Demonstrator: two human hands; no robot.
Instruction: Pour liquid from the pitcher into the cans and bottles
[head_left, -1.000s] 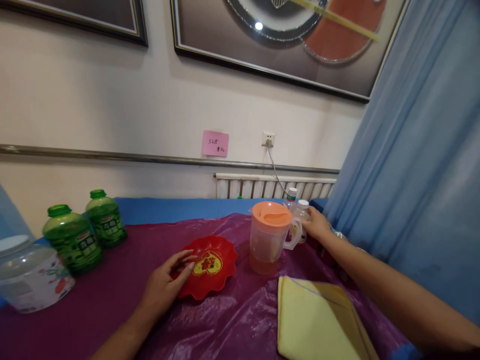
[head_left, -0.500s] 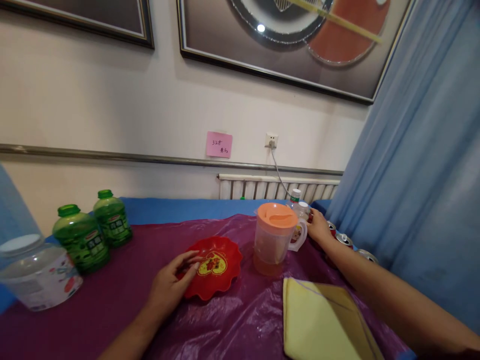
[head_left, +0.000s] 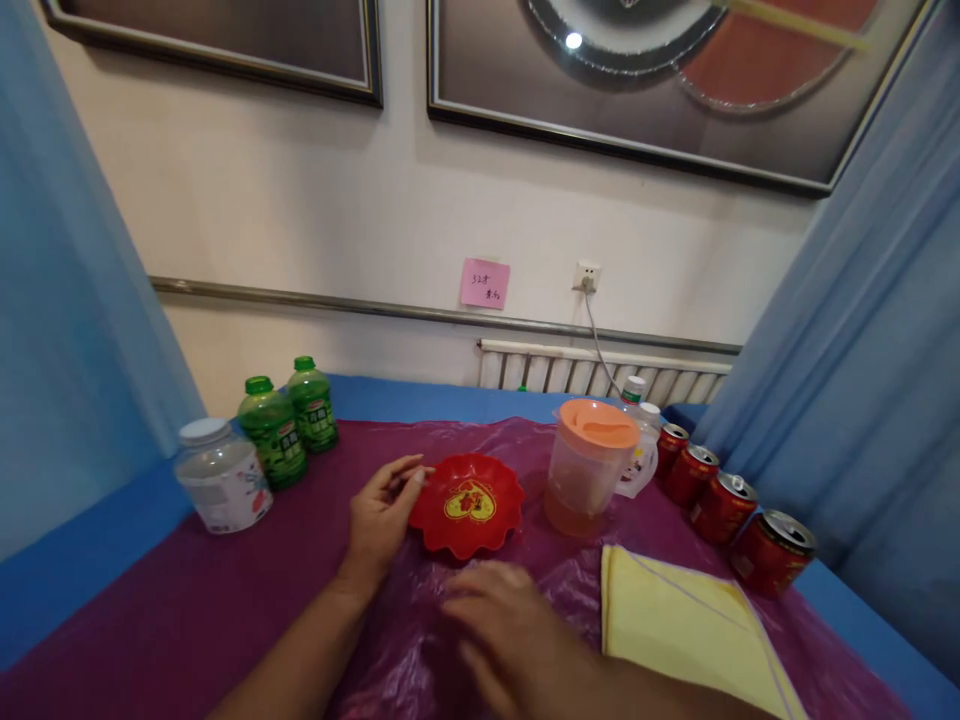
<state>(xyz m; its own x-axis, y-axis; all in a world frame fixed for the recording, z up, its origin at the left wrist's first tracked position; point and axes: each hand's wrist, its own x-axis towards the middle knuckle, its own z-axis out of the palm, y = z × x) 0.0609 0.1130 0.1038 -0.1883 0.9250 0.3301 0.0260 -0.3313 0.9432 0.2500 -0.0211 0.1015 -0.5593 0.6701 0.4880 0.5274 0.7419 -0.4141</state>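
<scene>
A red plate (head_left: 504, 512) with a scalloped edge and a yellow heart print lies on the purple plastic sheet. At its left rim, my left hand (head_left: 384, 505) has thumb and fingers closed on the edge. My right hand (head_left: 506, 615), slightly blurred, hovers just in front of the plate with its fingers apart and nothing in them. Right of the plate stands a clear pitcher (head_left: 574, 485) with an orange lid and some amber liquid at the bottom. A folded yellow cloth (head_left: 686, 620) lies in front of the pitcher, partly covered by my right forearm.
Several red cans (head_left: 724, 507) line the right side. Behind the pitcher are clear bottles (head_left: 641, 455). A white-lidded jar (head_left: 223, 480) and two green bottles (head_left: 274, 437) stand at left. The purple sheet (head_left: 247, 610) covers a blue table surface (head_left: 420, 400) along the wall.
My right hand has come back from the bottles and cans at the right to the front of the plate. My left hand stays at the plate's left rim. The view has shifted left.
</scene>
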